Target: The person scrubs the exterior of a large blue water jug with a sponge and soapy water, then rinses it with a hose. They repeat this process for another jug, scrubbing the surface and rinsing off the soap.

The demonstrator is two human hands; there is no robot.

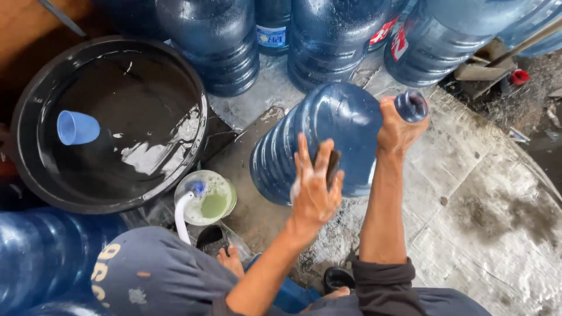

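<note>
The head camera looks down at a big blue water jug [328,140] lying tilted on its side on a grey concrete floor [480,205]. This jug is the landmark for everything else.

The right hand [398,126] is wrapped tight around the neck of the jug, just under its blue cap [413,105]. The fingers are closed on the neck and hold that end up.

The left hand [313,187] is pressed on the side of the jug, near its middle. Its fingers are spread out flat and there is white foam on them. A dark scrub pad [332,167] is pinned under the fingers, against the jug.

To the left of the jug sits a wide black tub [35,93] with water in it. A small blue cup [76,127] floats in the tub, at the far side from the jug.

Between the tub and the jug, just below the jug's bottom end, stands a little white bowl [225,187] with green soapy stuff inside. A white brush handle [181,213] sticks out of the bowl.

Behind the jug, more blue jugs [339,41] stand upright in a row, very near it.

Far to the left and low down lies another blue jug [41,251], well apart from the one being held.

Below the jug are the person's knees, and bare toes [231,260] peek out near the bowl.
</note>
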